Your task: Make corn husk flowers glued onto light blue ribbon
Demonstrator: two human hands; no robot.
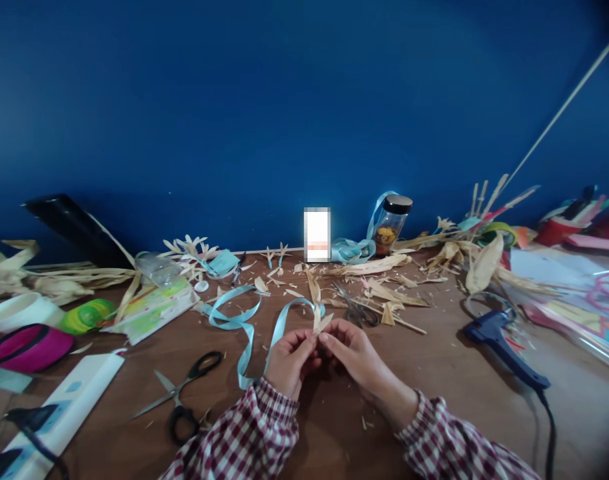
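Observation:
Both hands meet over the middle of the brown table. Between the thumb and fingers of my left hand (pixel 295 357) the base of a small corn husk flower (pixel 318 323) is pinched, its pale pointed petals standing up. My right hand (pixel 352 350) closes on the same base from the other side, thumb against the husk. A light blue ribbon (pixel 279 327) curls across the table just left of the hands and loops behind them. Black-handled scissors (pixel 177 393) lie spread apart to the left. Smaller scissors (pixel 359 310) rest behind my right hand.
On the right lies a blue glue gun (pixel 509 350) with its cord. A white power strip (pixel 69 407) is at front left. Husk scraps (pixel 389 292), a lidded jar (pixel 392 223) and finished-looking husk flowers (pixel 189 250) line the back by the blue wall (pixel 264 120).

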